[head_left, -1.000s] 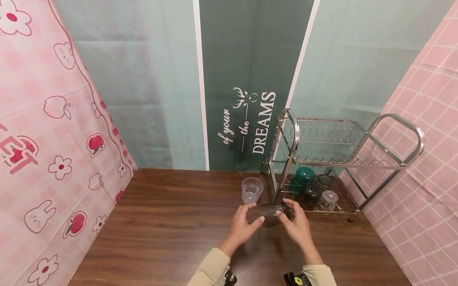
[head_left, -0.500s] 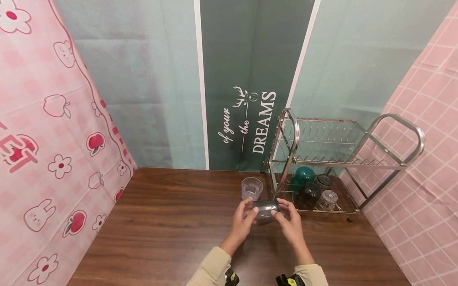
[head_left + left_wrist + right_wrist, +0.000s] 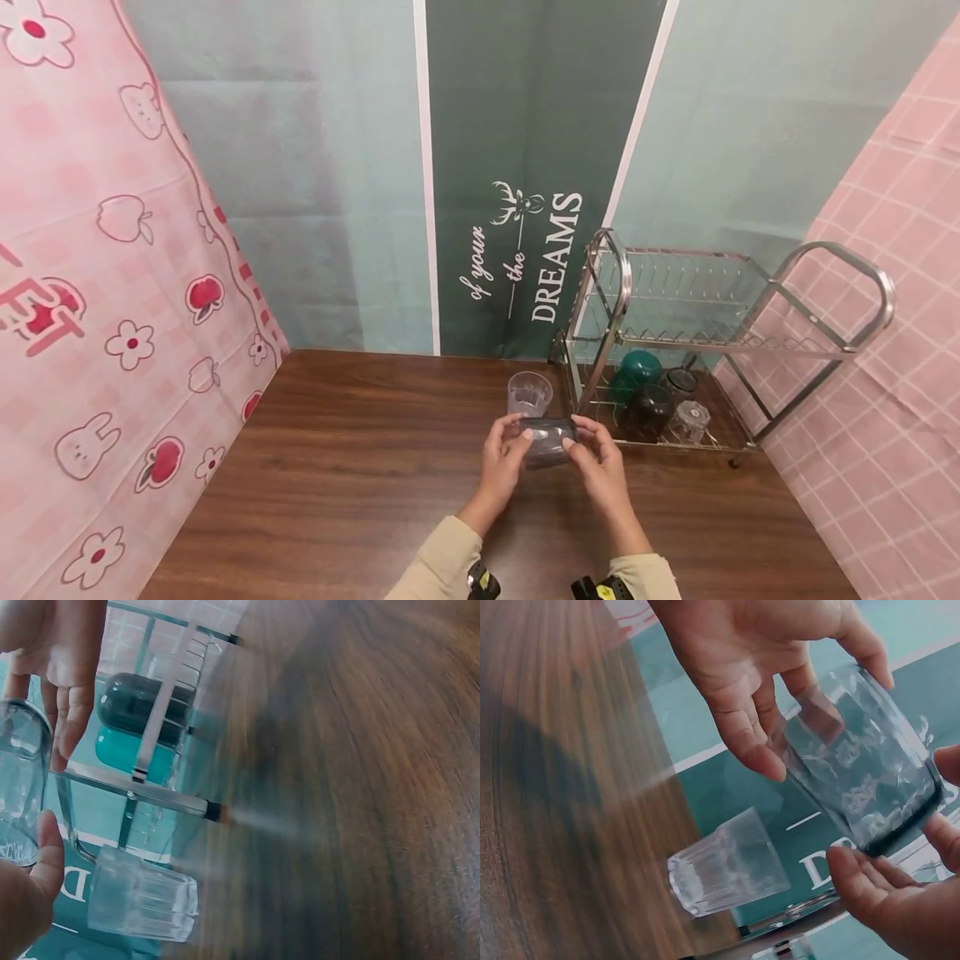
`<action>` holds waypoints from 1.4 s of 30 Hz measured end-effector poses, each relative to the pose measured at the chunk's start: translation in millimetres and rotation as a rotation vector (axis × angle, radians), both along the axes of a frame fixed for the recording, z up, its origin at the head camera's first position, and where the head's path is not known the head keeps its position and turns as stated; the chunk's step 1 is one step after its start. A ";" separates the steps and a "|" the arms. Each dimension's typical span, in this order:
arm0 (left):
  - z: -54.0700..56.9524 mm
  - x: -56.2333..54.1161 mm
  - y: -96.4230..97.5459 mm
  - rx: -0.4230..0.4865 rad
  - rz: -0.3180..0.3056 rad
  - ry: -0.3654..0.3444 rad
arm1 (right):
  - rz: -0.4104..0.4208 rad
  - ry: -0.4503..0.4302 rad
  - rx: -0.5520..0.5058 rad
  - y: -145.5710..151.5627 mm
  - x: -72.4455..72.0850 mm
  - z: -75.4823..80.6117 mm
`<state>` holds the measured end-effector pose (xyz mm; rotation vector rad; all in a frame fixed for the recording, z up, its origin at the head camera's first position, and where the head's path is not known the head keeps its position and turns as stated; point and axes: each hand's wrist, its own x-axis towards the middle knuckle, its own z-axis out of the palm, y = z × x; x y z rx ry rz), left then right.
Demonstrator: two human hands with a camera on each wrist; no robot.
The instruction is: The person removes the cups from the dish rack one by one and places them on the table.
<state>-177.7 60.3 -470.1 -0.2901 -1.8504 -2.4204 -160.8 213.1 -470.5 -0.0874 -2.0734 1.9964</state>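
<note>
A grey-tinted drinking glass (image 3: 549, 443) lies sideways in the air between both hands, above the table. My left hand (image 3: 498, 468) grips its open end, on the left. At the other end, my right hand (image 3: 604, 477) holds the thick dark base (image 3: 907, 825) with thumb and fingers, as the right wrist view shows. Just behind the tinted glass, a clear tumbler (image 3: 528, 392) stands upright on the table, its lower part covered by the held glass and left fingers in the head view. Its ridged lower wall shows in the left wrist view.
On the right stands a two-tier metal dish rack (image 3: 731, 343). Its lower tier bears a teal cup (image 3: 637, 371), a dark glass (image 3: 647, 410), another dark-rimmed glass (image 3: 681, 382) and a small clear glass (image 3: 688, 421). The wooden table (image 3: 337, 483) meets hanging cloths behind and at the sides.
The tinted glass has moved a little to the left, away from the rack. My right hand has shifted left with it, and the two hands are closer together. The tumbler has stayed put.
</note>
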 end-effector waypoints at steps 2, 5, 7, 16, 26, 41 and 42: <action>4.2 0.9 -2.0 -0.004 0.012 0.020 | 0.016 0.005 0.024 1.5 2.8 3.9; 9.7 1.3 -5.5 -0.015 0.036 0.041 | 0.041 0.018 0.053 2.2 6.5 9.6; 10.7 0.4 -7.0 -0.021 0.047 0.036 | 0.046 0.020 0.053 1.2 6.5 11.2; 9.3 0.0 -14.9 -0.075 0.077 0.068 | 0.037 0.060 0.238 5.6 10.5 12.9; 8.6 -10.5 -27.2 -0.184 0.144 0.066 | 0.091 0.097 0.645 24.7 2.8 17.0; -34.1 -44.8 -40.4 -0.314 0.276 0.081 | 0.296 -0.030 0.883 54.6 -14.6 38.8; -35.2 -46.7 -41.6 -0.328 0.285 0.086 | 0.303 -0.028 0.901 56.4 -15.8 40.3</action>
